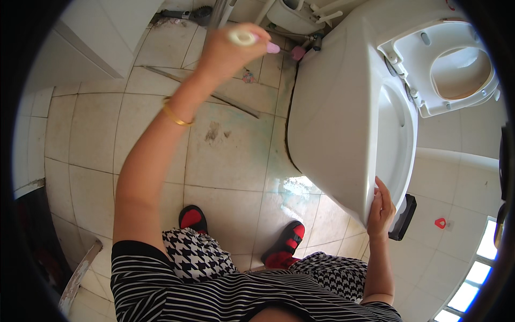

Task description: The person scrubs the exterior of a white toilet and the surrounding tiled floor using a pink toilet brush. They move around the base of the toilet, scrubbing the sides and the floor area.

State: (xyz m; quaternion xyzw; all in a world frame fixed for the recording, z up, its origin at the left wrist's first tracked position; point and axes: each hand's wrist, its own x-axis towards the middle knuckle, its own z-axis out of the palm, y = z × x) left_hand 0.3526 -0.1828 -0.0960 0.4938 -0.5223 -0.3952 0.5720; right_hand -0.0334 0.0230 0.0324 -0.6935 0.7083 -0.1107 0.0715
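My left hand (235, 50), blurred, is shut on a brush (272, 48) with a pink handle and a pale round end. The pink brush head (297, 53) is down at the floor, against or close beside the rear base of a white ceramic toilet (330, 112); contact is unclear. With fingers over its edge, my right hand (381, 213) holds the front rim of the toilet bowl. The toilet seat (424, 68) is tipped up on its hinges. Part of the bowl's inside is hidden from this angle.
A thin metal strip (237, 106) lies across the floor tiles (225, 157), near a small pink figure (248, 76). Wet, bluish patches (297, 185) shine beside the toilet. A white plastic container (281, 18) and a dark brush-like object (201, 15) are behind. A black-edged box (406, 217) stands beyond my right hand.
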